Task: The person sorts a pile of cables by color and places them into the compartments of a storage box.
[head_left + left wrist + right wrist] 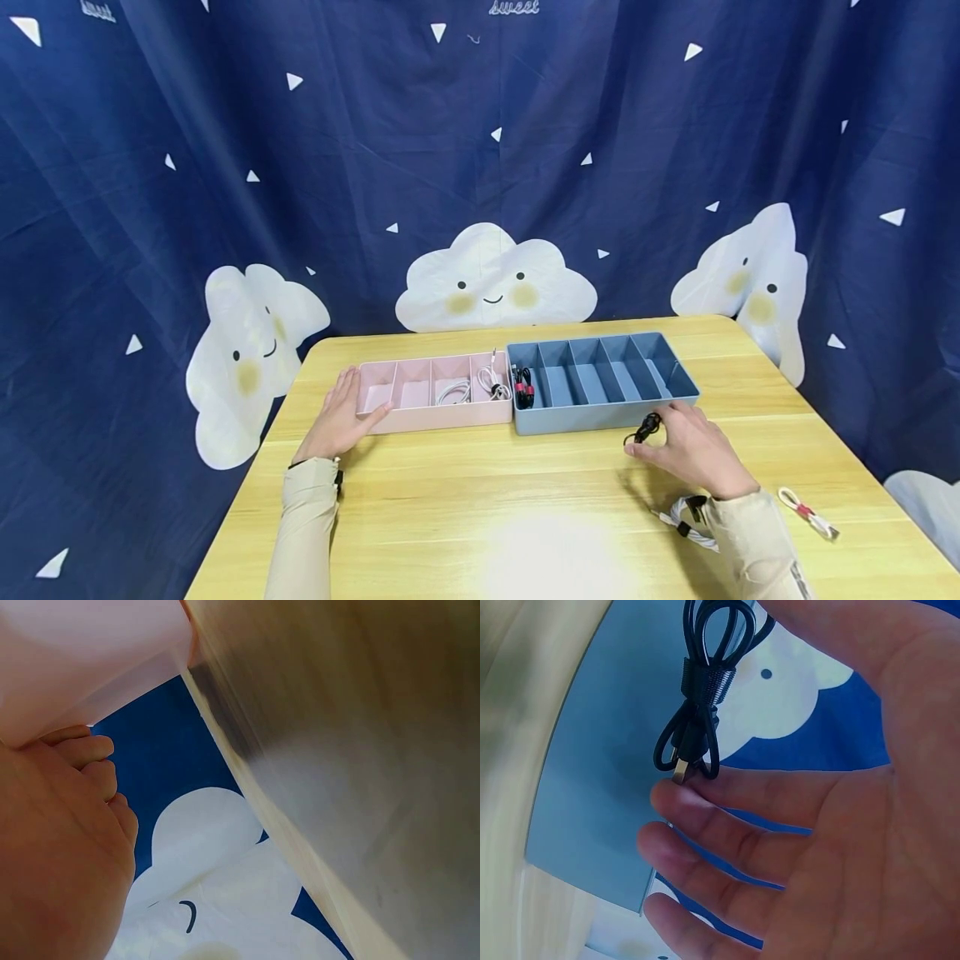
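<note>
Right hand (697, 450) pinches 1 black cable (647, 427) before the blue box (585, 417); narrow hold risks slippage. Left hand (335, 422), unclenched, touches pink box (442, 418) left of the blue box.

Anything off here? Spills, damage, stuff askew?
No spill or damage visible. One mild oddity: the white cable in the rightmost compartment of the pink box has one end sticking up at the back rim, while the rest lies coiled inside.
</note>
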The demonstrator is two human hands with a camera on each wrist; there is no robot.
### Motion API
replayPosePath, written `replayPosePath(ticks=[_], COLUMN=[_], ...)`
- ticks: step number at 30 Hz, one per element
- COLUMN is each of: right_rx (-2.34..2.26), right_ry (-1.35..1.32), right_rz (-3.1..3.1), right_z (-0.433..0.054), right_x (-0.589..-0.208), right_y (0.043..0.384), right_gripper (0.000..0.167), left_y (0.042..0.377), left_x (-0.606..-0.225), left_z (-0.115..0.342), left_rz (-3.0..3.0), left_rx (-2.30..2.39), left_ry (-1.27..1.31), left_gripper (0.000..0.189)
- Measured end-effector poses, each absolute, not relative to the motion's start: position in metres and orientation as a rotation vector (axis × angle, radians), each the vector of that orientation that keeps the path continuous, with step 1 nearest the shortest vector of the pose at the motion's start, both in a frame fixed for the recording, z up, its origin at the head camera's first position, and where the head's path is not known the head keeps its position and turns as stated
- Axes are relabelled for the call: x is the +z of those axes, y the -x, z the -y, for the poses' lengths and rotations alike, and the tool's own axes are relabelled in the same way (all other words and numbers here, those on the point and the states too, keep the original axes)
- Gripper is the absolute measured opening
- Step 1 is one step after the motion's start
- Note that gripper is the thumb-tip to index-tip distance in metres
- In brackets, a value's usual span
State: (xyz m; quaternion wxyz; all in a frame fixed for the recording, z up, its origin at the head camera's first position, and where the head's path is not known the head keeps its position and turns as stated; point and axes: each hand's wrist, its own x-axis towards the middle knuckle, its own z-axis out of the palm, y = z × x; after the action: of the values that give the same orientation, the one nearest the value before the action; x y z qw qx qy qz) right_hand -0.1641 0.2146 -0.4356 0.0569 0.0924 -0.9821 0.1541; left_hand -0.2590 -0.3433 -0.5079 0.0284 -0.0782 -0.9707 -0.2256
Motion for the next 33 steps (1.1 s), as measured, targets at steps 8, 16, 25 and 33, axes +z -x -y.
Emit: replayPosePath(ticks=[8,16,25,33], right_rx=[0.463,0.452,0.468,0.463], right_ry=[-0.313,-0.319,-0.323,-0.339], right_rz=[2.976,2.985,2.982,2.967], right_z=[-0.215,-0.216,-0.214,-0.213], right_x=[-0.435,-0.431,-0.429,-0.426], right_y=[0.167,0.171,0.174,0.177], right_gripper=[0.082,0.082,0.083,0.086], left_y=[0.258,0.259,0.258,0.259], left_x=[-0.508,-0.508,-0.507,-0.508], left_z=[0.344,0.344,0.344,0.343], left_rz=[2.993,2.999,2.998,2.997], left_rx=[-0.691,-0.703,-0.707,-0.679], left_ry=[0.241,0.244,0.236,0.234], left_gripper=[0.113,0.112,0.112,0.111])
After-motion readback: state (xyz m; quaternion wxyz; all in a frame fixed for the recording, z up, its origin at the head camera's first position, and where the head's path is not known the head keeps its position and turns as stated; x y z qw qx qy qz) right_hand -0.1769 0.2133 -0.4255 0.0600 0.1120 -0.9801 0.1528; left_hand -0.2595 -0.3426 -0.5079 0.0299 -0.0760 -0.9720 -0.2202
